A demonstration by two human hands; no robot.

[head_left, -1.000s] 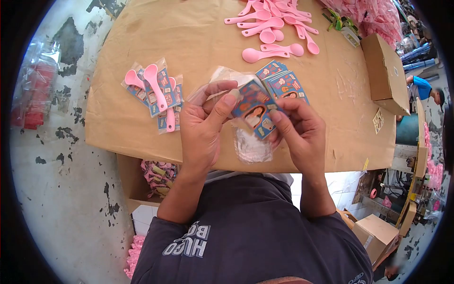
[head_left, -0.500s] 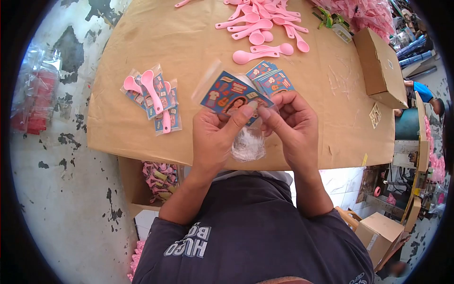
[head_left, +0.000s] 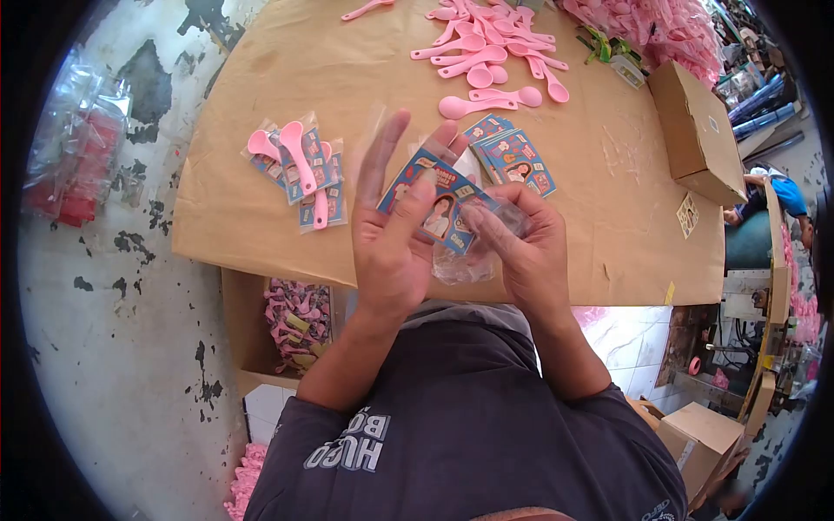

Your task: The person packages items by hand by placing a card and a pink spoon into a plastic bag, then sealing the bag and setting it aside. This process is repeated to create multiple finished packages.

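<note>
Between my hands is a blue printed card in a clear plastic bag. My left hand has its thumb on the card's face, with other fingers stretched upward behind its left side. My right hand pinches the card and bag at the right edge. Just beyond lies a stack of similar cards. Crumpled clear plastic bags lie under the held card. To the left, several bagged cards with pink spoons overlap on the brown-covered table.
Many loose pink spoons are heaped at the far side. A cardboard box stands at the right, near a pile of pink packages. Below the table's left edge is a box of pink items. Another person is at far right.
My left hand's fingers have opened and stretched upward, while its thumb stays on the card. The card has tilted and shows more of its face. The view has shifted slightly.
</note>
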